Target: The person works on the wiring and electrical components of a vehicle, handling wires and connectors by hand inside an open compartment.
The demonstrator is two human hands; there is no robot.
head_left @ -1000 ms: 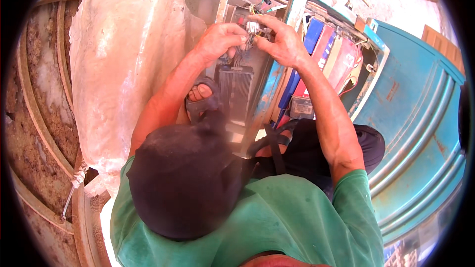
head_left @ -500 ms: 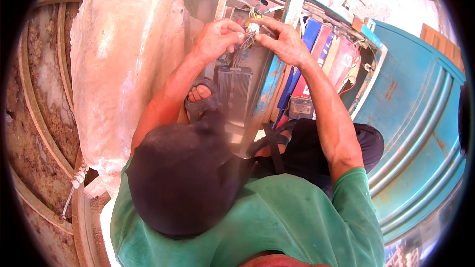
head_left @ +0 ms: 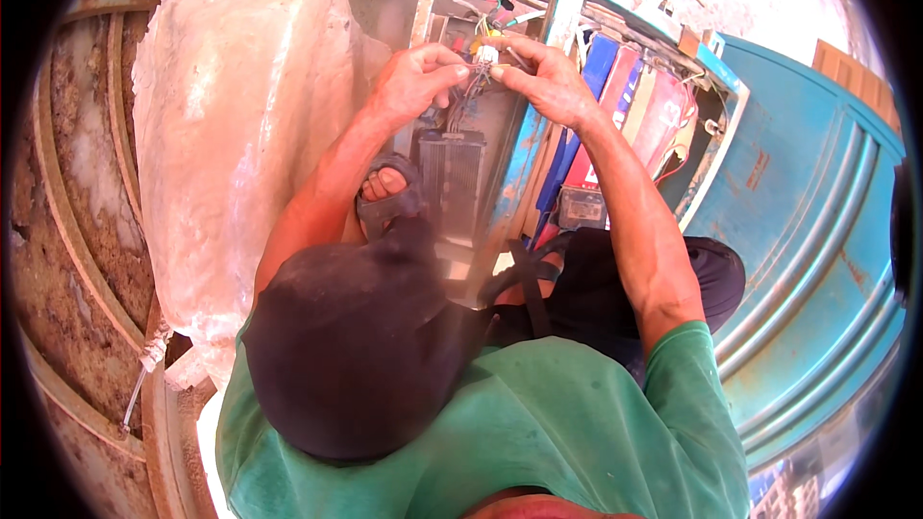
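My left hand (head_left: 415,83) is closed in a pinch, thumb and forefinger tips together on thin wires (head_left: 470,91) just below a white plug connector (head_left: 487,55). On the connector's other side, my right hand (head_left: 550,83) grips it between thumb and bent forefinger. More coloured wires (head_left: 500,8) rise behind the connector, and a yellow piece (head_left: 497,34) shows beside it. Below the hands, the dark bundle runs down to a finned metal box (head_left: 450,178). Exactly which strand the left fingertips pinch is too small to tell.
Right of a rusty blue frame bar (head_left: 519,163) stand red and blue batteries (head_left: 615,115). A large pale moulded shell (head_left: 231,135) fills the left side. At far right is a blue metal panel (head_left: 779,192). My sandalled foot (head_left: 386,185) rests near the finned box.
The view has shifted slightly. Both hands stay at the connector and its wires, with only small finger movement.
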